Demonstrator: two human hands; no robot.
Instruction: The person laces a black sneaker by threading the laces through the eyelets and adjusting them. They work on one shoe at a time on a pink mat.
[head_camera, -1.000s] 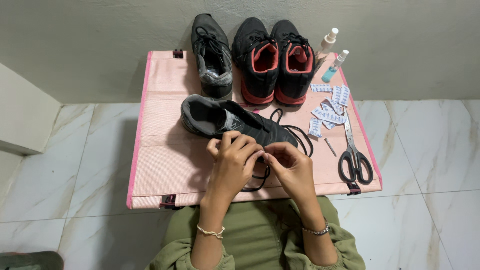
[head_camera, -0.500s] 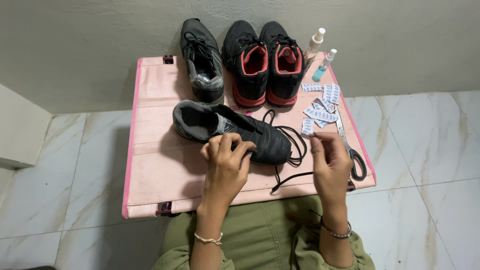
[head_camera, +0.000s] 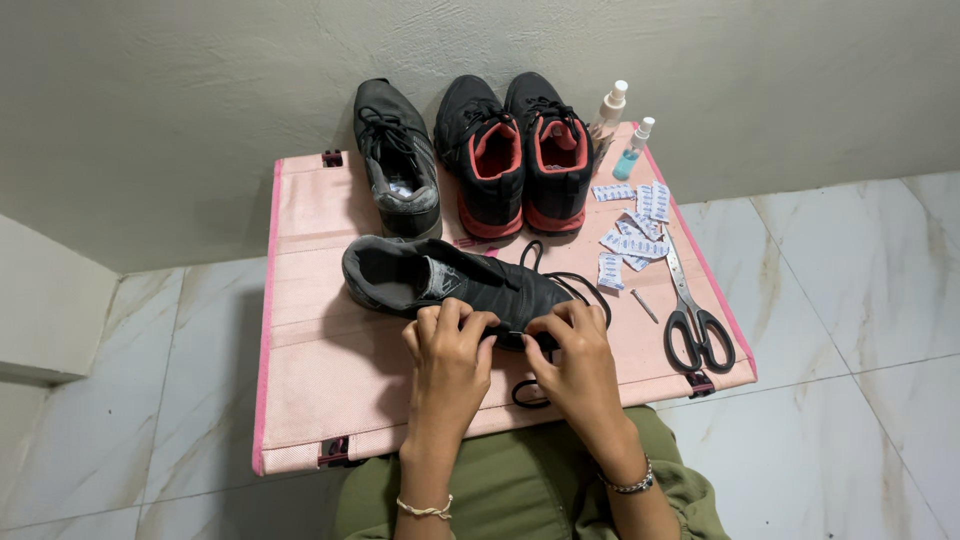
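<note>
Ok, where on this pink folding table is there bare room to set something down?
The pink folding table is bare along its left side, from the grey sneaker at the back to the near edge. The left hand and right hand hold the black laced shoe mid-table. The right side is crowded: small white packets, black-handled scissors, two spray bottles.

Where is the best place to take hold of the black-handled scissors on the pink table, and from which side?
Probably at the black-handled scissors' finger loops, from the near edge: they lie flat and closed, loops toward the person, blades pointing away, with bare pink table around the loops.
</note>
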